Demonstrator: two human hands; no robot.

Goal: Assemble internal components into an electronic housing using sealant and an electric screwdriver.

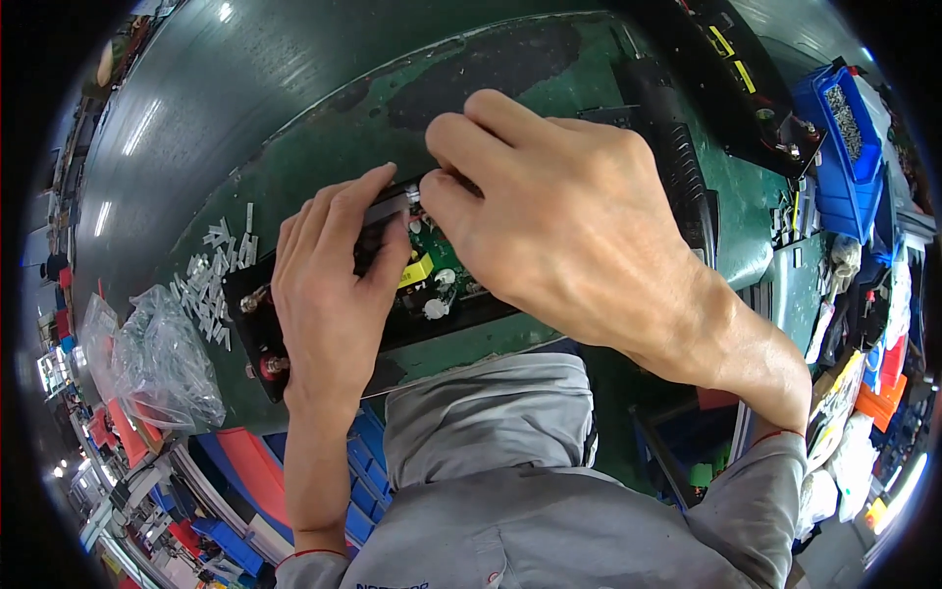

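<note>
A long black metal case point(392, 332) lies open on the bench in front of me, with a green circuit board point(424, 239) inside. A yellow-wrapped component point(417, 270) and white blobs point(436, 308) show on the board. Red and metal terminals point(275, 364) stick out at the case's left end. My left hand point(329, 265) reaches over the case, thumb and forefinger closed on a grey flat strip point(389, 209) along its far wall. Beside that strip my right hand point(559, 206) is curled in a pinch; whatever lies between its fingertips is hidden.
Many small pale strips point(211, 280) and a clear plastic bag point(167, 358) lie at the left. Another black case point(731, 88) sits at the far right, near a blue bin point(842, 123) of small metal parts. A ribbed black part point(687, 182) lies behind my right hand.
</note>
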